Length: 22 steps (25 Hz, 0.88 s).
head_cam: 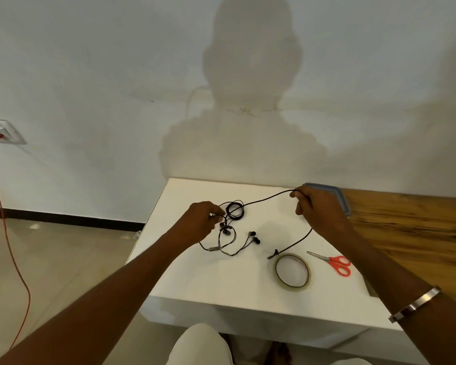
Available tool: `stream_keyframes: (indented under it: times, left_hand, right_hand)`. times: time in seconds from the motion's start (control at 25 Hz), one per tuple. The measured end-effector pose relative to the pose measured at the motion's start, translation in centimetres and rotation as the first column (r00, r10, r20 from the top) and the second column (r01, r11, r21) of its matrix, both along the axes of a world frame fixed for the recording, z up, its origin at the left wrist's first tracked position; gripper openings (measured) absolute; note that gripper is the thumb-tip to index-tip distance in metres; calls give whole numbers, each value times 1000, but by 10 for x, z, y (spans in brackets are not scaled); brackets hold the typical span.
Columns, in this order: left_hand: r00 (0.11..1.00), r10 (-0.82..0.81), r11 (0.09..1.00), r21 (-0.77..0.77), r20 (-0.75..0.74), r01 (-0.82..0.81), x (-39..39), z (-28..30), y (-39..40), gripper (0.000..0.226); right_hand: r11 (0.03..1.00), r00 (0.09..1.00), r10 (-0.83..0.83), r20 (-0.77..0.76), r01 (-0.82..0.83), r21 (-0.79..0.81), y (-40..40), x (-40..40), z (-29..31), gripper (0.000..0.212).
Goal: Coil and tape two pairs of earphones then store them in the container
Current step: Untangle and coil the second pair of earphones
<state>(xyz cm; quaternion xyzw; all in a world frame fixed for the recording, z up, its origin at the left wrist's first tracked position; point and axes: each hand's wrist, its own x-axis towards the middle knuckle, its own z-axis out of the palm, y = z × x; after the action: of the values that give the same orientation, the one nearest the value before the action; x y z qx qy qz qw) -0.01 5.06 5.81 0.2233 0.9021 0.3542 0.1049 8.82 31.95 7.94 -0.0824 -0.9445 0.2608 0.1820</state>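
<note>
Black earphones lie on the white table (190,275). My left hand (203,219) pinches the cable beside a small coil (235,210) of wound wire. My right hand (316,206) grips the same earphone cable (269,198), stretched taut from the coil up to its fingers, then hanging down to the plug (273,253) near the tape. Loose earbuds (254,237) and an inline remote (213,249) lie below the left hand. A roll of clear tape (292,271) lies flat in front. The grey-lidded container (340,198) sits mostly hidden behind my right hand.
Red-handled scissors (336,262) lie right of the tape. A wooden surface (411,219) adjoins the table on the right. On the left wall a socket (3,131) holds a red cord (8,246) trailing to the floor. My knees show under the table's front edge.
</note>
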Motion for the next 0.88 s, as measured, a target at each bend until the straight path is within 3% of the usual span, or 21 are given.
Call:
stream_keyframes:
  times: [0.08, 0.2, 0.32, 0.36, 0.44, 0.52, 0.6, 0.72, 0.88]
  left_hand:
    - [999, 29, 996, -79, -32, -32, -5, -8, -6, 19]
    - [986, 160, 970, -189, 36, -151, -11, -20, -17, 21]
    - [989, 148, 813, -567, -25, -136, -5, -17, -14, 30]
    - [992, 125, 780, -614, -33, -119, -1, -15, -9, 37]
    - [998, 59, 872, -487, -3, -53, 7, -9, 5, 53]
    - [991, -69, 990, -116, 112, 82, 17, 1, 21, 60]
    - [963, -222, 965, 179, 154, 194, 25, 6, 37, 55]
    - [970, -239, 934, 285, 56, 214, 31, 6, 55, 39]
    - [984, -174, 912, 384, 42, 145, 28, 6, 54, 54]
  right_hand:
    - [998, 998, -62, -33, 62, 17, 9, 0, -5, 22]
    - [993, 992, -118, -42, 117, -31, 20, 0, -13, 22]
    - [992, 997, -71, -37, 66, -103, 16, 3, -8, 22]
    - [995, 999, -12, -45, 8, -101, 10, 4, -2, 20]
    - [988, 991, 126, -36, -129, -90, -4, 5, 8, 19]
    - [972, 975, 224, -14, -224, -71, -16, 3, 12, 19]
    - [960, 962, 273, -12, -273, -63, -26, 0, 14, 20]
    - [945, 947, 318, -40, -320, -71, -33, -1, 18, 19]
    - [936, 941, 336, -36, -338, -101, -30, 1, 20, 20]
